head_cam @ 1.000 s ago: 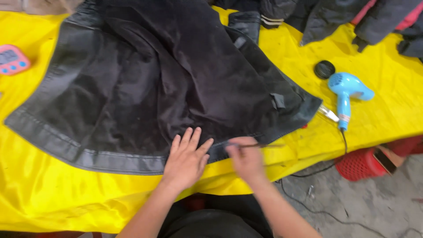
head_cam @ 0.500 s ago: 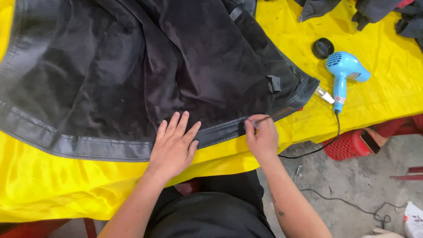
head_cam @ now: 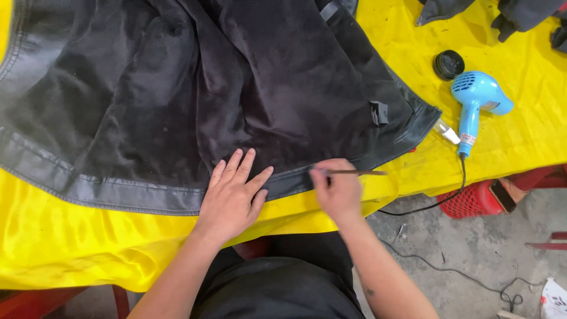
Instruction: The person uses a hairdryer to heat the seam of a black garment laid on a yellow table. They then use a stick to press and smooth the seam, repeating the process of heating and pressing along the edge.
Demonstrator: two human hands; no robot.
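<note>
A black jacket (head_cam: 195, 88) lies spread open, lining side up, across most of the upper left and middle of the frame, its leather-like hem running along the near edge from the left side to a corner at the right of centre. The left hand (head_cam: 233, 198) rests flat on that hem just below the middle of the frame, fingers spread and apart, palm pressing the cloth down, gripping nothing. Just to its right, the right hand (head_cam: 336, 189) is closed around a thin dark stick (head_cam: 354, 172), perhaps a small brush or tool, which points to the right along the hem; what kind of tool it is cannot be told. A small black tag (head_cam: 378, 112) sits on the lining near the jacket's right corner. The jacket lies on a yellow cloth (head_cam: 88, 248) that covers the table and hangs over its near edge. To the right of the jacket, on the yellow cloth, lies a blue hair dryer (head_cam: 475, 103) with its handle toward the near edge and its black cord (head_cam: 437, 204) trailing off the table. Just above the dryer is a round black lid (head_cam: 448, 64). At the upper right edge more dark garments (head_cam: 520, 15) lie. Below the table at the right stands a red basket (head_cam: 472, 201) on the grey floor (head_cam: 472, 266).
</note>
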